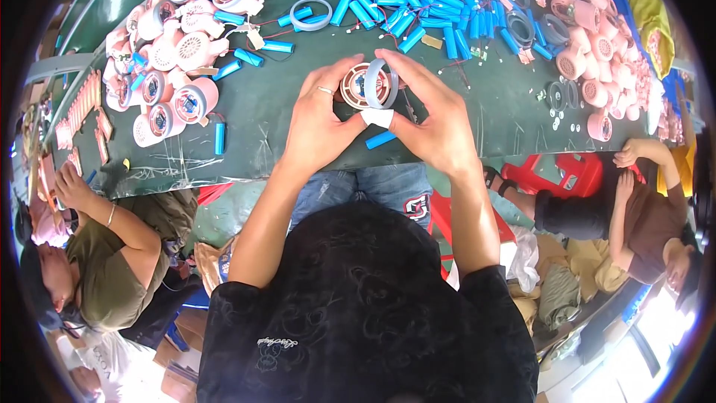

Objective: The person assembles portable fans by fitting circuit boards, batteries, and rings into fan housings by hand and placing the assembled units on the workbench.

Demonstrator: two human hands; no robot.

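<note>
The grey ring (pixel 380 104) partly hides the round housing (pixel 356 86), whose underside is unseen. Both are above the table (pixel 257 130), nearer its front edge, with bare surface either side. The left hand (pixel 322 116), fingers curled, grips the housing; the right hand (pixel 441 118) pinches the ring between fingers and thumb.

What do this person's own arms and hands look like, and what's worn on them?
Short black sleeves leave both forearms bare, with no watch or bracelet visible. Neither hand is gloved. The left hand wears a thin, pale ring; the right hand seems to have white tape around its thumb.
</note>
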